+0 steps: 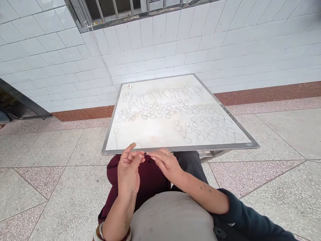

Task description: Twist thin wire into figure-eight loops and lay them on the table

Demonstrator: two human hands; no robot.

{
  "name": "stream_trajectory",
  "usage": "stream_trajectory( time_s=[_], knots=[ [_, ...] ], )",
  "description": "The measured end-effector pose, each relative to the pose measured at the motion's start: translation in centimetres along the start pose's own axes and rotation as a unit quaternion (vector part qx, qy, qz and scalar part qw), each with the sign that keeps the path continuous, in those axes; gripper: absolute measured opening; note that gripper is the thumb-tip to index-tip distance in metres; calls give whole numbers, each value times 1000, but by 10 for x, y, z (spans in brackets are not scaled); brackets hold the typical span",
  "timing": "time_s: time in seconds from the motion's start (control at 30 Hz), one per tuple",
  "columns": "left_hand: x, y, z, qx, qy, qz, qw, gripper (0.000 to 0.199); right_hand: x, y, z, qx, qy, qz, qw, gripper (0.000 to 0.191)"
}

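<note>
left grip (129,169) pinching a wire loop (142,146) by its lower end, right grip (168,164) just beside, hold unclear, bench (145,132) beyond

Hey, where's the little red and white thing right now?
In the head view, the little red and white thing sits near the table's far left corner, just beyond the left end of the farthest row of thin loops.
</note>
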State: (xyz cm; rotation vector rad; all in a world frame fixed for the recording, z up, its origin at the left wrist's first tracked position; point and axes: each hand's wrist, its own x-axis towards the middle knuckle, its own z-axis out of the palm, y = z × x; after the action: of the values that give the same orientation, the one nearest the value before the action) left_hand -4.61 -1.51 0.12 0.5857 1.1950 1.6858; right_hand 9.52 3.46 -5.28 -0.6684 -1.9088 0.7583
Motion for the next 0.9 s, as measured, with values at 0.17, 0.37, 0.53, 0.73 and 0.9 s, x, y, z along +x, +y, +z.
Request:
stream_trajectory(
  time_s=[0.17, 0.37, 0.53, 0.73, 0.9],
  knots=[
    [-2, -4, 2, 72, -7, 46, 996, 46, 7, -11, -3, 25, -7, 62, 998, 21],
    [-10, -12, 8, 142, -64, 35, 987, 45, 13, -18, -1, 72, 17, 137, 988, 17],
    [-9, -17, 7, 152, -87, 7, 985, 45, 8, -13, -1, 26, 6, 107, 994, 23],
    [-6, -18, 7, 162, -103, -18, 981, 48, 5, -9, -3, 23, -33, 103, 994, 35],
    [-4, -23, 5, 177, -115, -26, 977, 53, 4, -7, -6, -33, -58, 70, 995, 40]
  ],
)
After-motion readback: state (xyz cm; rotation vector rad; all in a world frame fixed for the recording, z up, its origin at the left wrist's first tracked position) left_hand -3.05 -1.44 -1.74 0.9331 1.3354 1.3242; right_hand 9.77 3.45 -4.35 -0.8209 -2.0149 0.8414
